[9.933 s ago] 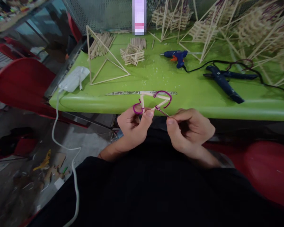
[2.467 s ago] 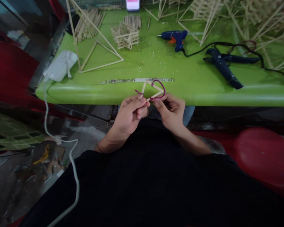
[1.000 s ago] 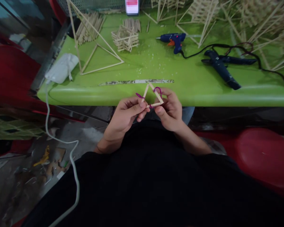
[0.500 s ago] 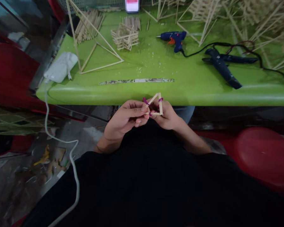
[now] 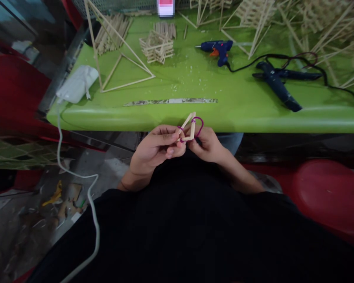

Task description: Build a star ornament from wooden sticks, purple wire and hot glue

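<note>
A small frame of pale wooden sticks (image 5: 192,129) is held in front of the table's near edge. My left hand (image 5: 161,145) pinches its left side between thumb and fingers. Purple cord (image 5: 201,125) is wrapped round the sticks and bows out in a loop on the right. My right hand (image 5: 207,144) is closed by the right side of the frame, at the lower end of the loop; its fingertips are partly hidden, and the cord seems to run into them.
On the green table (image 5: 183,86) lie a patterned strip (image 5: 177,101), a blue glue gun (image 5: 221,49), dark pliers-like tool (image 5: 279,84), white adapter (image 5: 78,84), stick bundles (image 5: 113,33) and a large stick frame (image 5: 128,83). A red stool (image 5: 327,192) stands at right.
The small frame has shifted slightly left and turned. The purple cord now stands out in a wide loop on its right. My right hand has drawn slightly away from the frame.
</note>
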### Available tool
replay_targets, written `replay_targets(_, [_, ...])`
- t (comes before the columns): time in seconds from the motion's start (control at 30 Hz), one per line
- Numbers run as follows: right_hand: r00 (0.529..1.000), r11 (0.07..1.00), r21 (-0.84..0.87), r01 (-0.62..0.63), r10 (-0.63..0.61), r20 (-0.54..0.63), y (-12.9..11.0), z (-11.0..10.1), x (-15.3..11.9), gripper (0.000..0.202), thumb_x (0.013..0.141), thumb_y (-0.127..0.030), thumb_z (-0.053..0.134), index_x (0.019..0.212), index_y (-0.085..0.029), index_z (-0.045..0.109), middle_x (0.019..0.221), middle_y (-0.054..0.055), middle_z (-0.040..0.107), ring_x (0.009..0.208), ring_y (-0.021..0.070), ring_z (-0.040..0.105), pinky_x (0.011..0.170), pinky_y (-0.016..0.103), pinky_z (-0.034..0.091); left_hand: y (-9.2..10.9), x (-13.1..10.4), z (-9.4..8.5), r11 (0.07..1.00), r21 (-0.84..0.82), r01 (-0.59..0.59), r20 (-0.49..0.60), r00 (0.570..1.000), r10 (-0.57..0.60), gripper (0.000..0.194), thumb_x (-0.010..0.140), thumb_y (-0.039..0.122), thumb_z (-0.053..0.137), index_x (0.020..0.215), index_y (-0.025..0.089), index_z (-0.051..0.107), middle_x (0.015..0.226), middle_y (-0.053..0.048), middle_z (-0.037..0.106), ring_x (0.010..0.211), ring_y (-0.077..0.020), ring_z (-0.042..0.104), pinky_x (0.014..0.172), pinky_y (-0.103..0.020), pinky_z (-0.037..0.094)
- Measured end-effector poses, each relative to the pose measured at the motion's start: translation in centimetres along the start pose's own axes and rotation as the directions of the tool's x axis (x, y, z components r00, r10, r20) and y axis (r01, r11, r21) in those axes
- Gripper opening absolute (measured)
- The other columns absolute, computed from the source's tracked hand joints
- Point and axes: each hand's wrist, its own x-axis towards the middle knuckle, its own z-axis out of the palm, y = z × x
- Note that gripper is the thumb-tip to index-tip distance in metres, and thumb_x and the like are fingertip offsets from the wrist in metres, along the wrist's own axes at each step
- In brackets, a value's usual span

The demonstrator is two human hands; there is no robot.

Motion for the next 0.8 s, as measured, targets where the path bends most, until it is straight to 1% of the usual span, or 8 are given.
replay_targets(0.2, [0.998, 0.999, -0.007, -0.052, 0.052, 0.042, -0.9, -0.9, -0.6, 0.016, 0.121, -0.033, 0.066, 0.11, -0.027, 0.076, 0.102, 0.003, 0.086, 0.087, 0.0195, 0.079, 0.081, 0.036, 0.066, 0.0, 0.2, -0.3, 1.0, 0.013, -0.002, 0.066, 0.998, 0.001, 0.058, 0.091, 0.061, 0.109, 0.071, 0.017, 0.077, 0.05, 0.006, 0.039, 0.042, -0.0068, 0.038, 0.053, -0.027, 0.031])
replay_targets(0.3, [0.997, 0.997, -0.024, -0.079, 0.079, -0.014, -0.6, -1.8, -1.3, 0.007, 0.115, -0.034, 0.079, 0.114, -0.028, 0.077, 0.1, 0.003, 0.082, 0.087, 0.0221, 0.077, 0.082, 0.04, 0.065, 0.0, 0.2, -0.2, 1.0, 0.006, -0.004, 0.073, 0.997, 0.003, 0.055, 0.091, 0.058, 0.108, 0.072, 0.017, 0.078, 0.05, 0.006, 0.041, 0.043, -0.0066, 0.038, 0.053, -0.026, 0.031])
replay_targets(0.4, [0.976, 0.999, -0.031, -0.025, 0.017, -0.219, 0.2, -2.7, -1.9, 0.045, 0.096, -0.05, 0.101, 0.13, -0.032, 0.078, 0.117, 0.007, 0.079, 0.105, 0.0323, 0.078, 0.099, 0.055, 0.07, 0.0, 0.1, 0.0, 1.0, -0.002, 0.013, 0.067, 0.998, -0.013, 0.054, 0.09, 0.056, 0.109, 0.072, 0.016, 0.078, 0.051, 0.006, 0.044, 0.044, -0.0061, 0.038, 0.052, -0.025, 0.031])
replay_targets(0.5, [0.946, 0.999, 0.033, 0.028, -0.016, -0.323, 0.2, -2.9, -1.9, 0.091, 0.091, -0.07, 0.102, 0.168, -0.04, 0.066, 0.149, 0.012, 0.073, 0.138, 0.0418, 0.076, 0.127, 0.068, 0.066, -0.2, 0.1, 0.3, 1.0, -0.013, 0.025, 0.075, 0.997, -0.024, 0.053, 0.09, 0.056, 0.11, 0.073, 0.015, 0.081, 0.052, 0.005, 0.048, 0.044, -0.0057, 0.04, 0.052, -0.023, 0.033])
replay_targets(0.57, [0.959, 0.994, 0.105, 0.022, 0.008, -0.282, -0.7, -2.3, -1.8, 0.113, 0.093, -0.069, 0.101, 0.189, -0.045, 0.047, 0.169, 0.013, 0.066, 0.156, 0.0427, 0.071, 0.138, 0.068, 0.06, -0.4, 0.2, 0.4, 0.999, -0.029, 0.036, 0.059, 0.998, -0.035, 0.049, 0.088, 0.054, 0.112, 0.077, 0.014, 0.085, 0.056, 0.003, 0.055, 0.044, -0.0047, 0.041, 0.052, -0.022, 0.037])
replay_targets(0.67, [0.986, 0.979, 0.177, -0.098, 0.12, -0.116, -2.2, -0.8, -1.6, 0.132, 0.097, -0.072, 0.101, 0.201, -0.047, 0.024, 0.19, 0.014, 0.054, 0.166, 0.0417, 0.068, 0.139, 0.064, 0.062, -0.8, 0.3, 0.7, 0.996, -0.044, 0.074, 0.029, 0.997, -0.072, 0.047, 0.083, 0.052, 0.116, 0.081, 0.014, 0.088, 0.066, 0.0, 0.068, 0.046, -0.0029, 0.042, 0.049, -0.02, 0.041])
replay_targets(0.73, [0.979, 0.967, 0.162, -0.195, 0.202, -0.026, -2.6, 0.1, -1.7, 0.132, 0.101, -0.081, 0.096, 0.203, -0.042, 0.022, 0.192, 0.016, 0.054, 0.168, 0.042, 0.067, 0.139, 0.063, 0.063, -0.9, 0.3, 0.7, 0.995, -0.036, 0.097, 0.027, 0.995, -0.096, 0.049, 0.082, 0.053, 0.117, 0.08, 0.014, 0.087, 0.067, -0.001, 0.07, 0.046, -0.0031, 0.042, 0.046, -0.018, 0.04])
replay_targets(0.8, [0.971, 0.961, 0.138, -0.238, 0.235, 0.039, -2.5, 0.6, -1.8, 0.126, 0.105, -0.083, 0.092, 0.203, -0.034, 0.029, 0.184, 0.019, 0.063, 0.168, 0.0419, 0.068, 0.143, 0.062, 0.059, -1.0, 0.3, 0.6, 0.994, -0.036, 0.103, 0.028, 0.994, -0.102, 0.05, 0.083, 0.053, 0.116, 0.079, 0.014, 0.086, 0.065, -0.001, 0.067, 0.046, -0.0037, 0.043, 0.045, -0.018, 0.038])
